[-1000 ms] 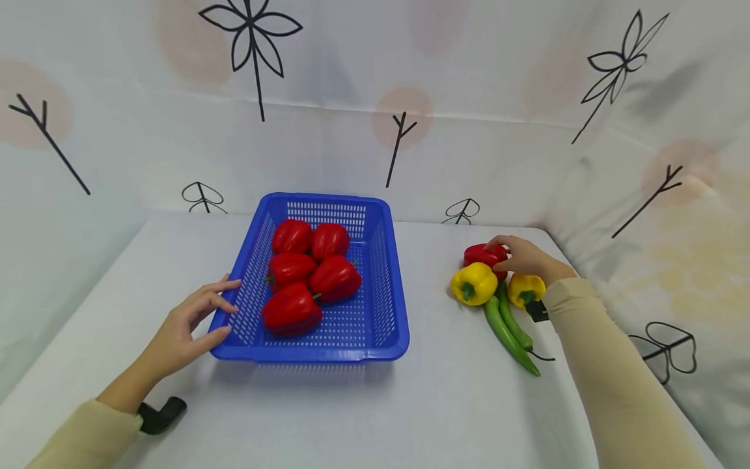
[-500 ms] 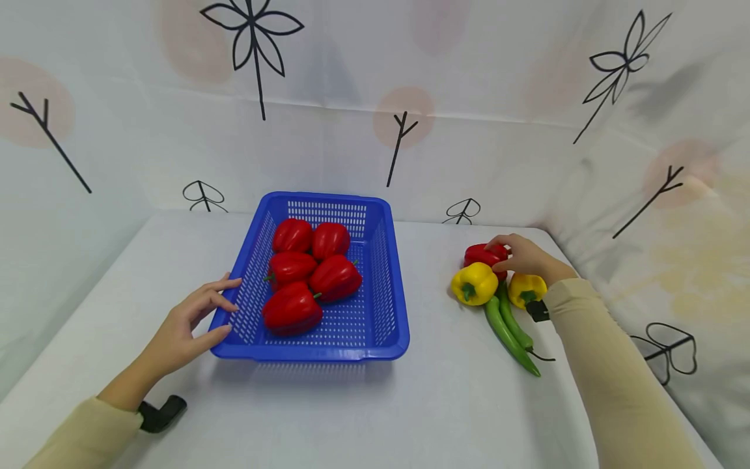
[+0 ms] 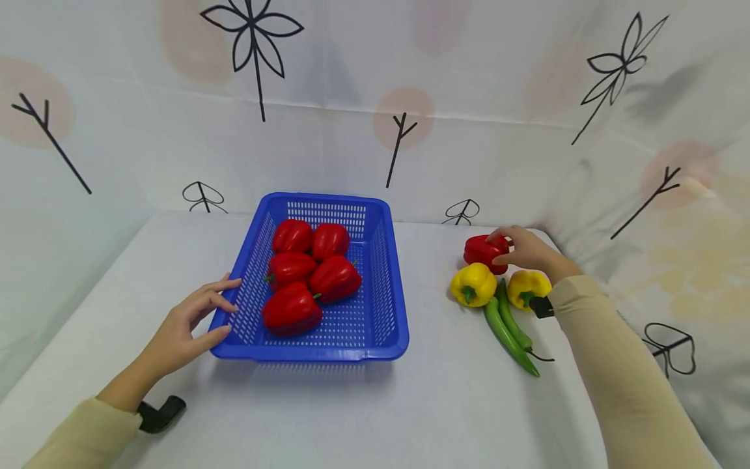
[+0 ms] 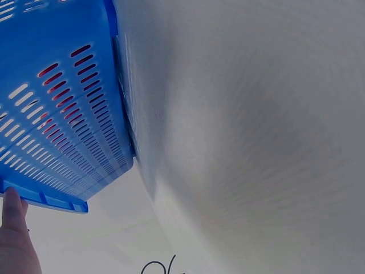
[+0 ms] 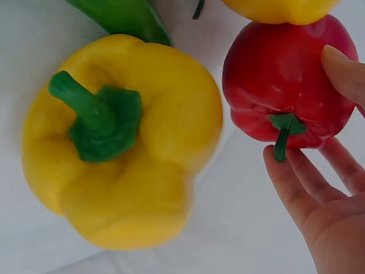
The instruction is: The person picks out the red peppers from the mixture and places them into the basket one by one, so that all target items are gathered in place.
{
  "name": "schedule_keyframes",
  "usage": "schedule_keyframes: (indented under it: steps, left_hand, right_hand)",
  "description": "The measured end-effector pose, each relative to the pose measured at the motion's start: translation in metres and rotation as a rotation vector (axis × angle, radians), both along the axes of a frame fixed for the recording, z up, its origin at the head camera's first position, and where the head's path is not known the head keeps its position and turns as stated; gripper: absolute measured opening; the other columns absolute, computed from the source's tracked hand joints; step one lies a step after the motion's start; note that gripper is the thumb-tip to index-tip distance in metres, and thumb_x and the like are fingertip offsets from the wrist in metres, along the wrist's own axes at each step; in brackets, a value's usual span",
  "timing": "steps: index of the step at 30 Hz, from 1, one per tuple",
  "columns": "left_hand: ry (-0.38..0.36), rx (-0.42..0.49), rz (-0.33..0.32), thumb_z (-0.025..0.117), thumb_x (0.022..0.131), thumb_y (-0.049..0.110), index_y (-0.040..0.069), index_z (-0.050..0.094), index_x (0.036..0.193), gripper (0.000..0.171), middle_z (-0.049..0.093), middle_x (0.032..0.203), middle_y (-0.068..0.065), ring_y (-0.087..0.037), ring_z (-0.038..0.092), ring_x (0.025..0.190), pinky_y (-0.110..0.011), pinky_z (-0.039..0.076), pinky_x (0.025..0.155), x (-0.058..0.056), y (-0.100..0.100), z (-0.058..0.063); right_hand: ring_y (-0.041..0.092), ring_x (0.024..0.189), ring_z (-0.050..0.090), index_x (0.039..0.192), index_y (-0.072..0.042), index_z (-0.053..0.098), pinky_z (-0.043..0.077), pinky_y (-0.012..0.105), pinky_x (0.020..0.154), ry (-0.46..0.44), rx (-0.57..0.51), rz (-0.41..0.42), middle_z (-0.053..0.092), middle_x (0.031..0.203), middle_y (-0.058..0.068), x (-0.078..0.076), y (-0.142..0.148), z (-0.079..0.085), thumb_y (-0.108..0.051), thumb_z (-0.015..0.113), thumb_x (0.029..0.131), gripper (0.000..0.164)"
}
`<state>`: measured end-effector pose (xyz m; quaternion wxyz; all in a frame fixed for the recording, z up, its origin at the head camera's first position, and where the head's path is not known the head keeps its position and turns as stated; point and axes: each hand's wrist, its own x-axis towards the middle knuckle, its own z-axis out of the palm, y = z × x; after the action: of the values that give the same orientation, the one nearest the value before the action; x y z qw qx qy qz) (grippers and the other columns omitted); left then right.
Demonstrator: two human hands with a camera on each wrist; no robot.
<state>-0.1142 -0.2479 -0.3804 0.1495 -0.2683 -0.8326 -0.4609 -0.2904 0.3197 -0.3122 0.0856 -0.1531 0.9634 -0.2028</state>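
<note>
In the head view my right hand (image 3: 527, 251) grips a red bell pepper (image 3: 482, 253) at the back right of the table. The right wrist view has the thumb on one side of this pepper (image 5: 279, 74) and the fingers on the other, its green stem between. Two yellow bell peppers (image 3: 473, 284) and two long green chili peppers (image 3: 510, 337) lie just in front. My left hand (image 3: 186, 326) rests with loosely spread fingers at the left rim of a blue plastic basket (image 3: 316, 355). Several red bell peppers (image 3: 291, 311) lie inside the basket.
A white cloth covers the table (image 3: 328, 420). Behind and beside it hangs a pale backdrop (image 3: 498, 156) with line-drawn flowers. In the right wrist view one yellow bell pepper (image 5: 154, 108) stands large beside the gripped red one.
My right hand has moved slightly back and up with the red bell pepper, which now shows apart from the chili peppers. My left hand and the basket stay put.
</note>
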Motion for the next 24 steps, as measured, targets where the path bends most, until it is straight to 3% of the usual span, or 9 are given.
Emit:
schedule_keyframes:
  steps: [11,24]
  left_hand:
    - [0.002,0.003,-0.004,0.066,0.075,-0.01,0.008,0.059,0.101,0.032,0.046,0.136,-0.011,-0.008,0.029,0.133,-0.012,0.031,0.095,0.001,0.001,0.001]
    - [-0.006,-0.013,0.006,0.066,0.076,-0.009,0.009,0.059,0.1,0.03,0.045,0.137,-0.011,-0.008,0.029,0.133,-0.012,0.031,0.094,0.002,0.002,0.001]
  right_hand:
    - [0.041,0.105,0.044,0.122,-0.002,0.049,0.049,0.05,0.082,0.026,0.004,-0.011,0.04,0.123,0.025,0.0,-0.007,0.015,-0.013,0.068,0.083,0.045]
    - [0.041,0.105,0.046,0.119,-0.002,0.052,0.051,0.049,0.08,0.093,-0.076,0.058,0.041,0.124,0.023,0.006,-0.021,0.03,-0.007,0.069,0.082,0.041]
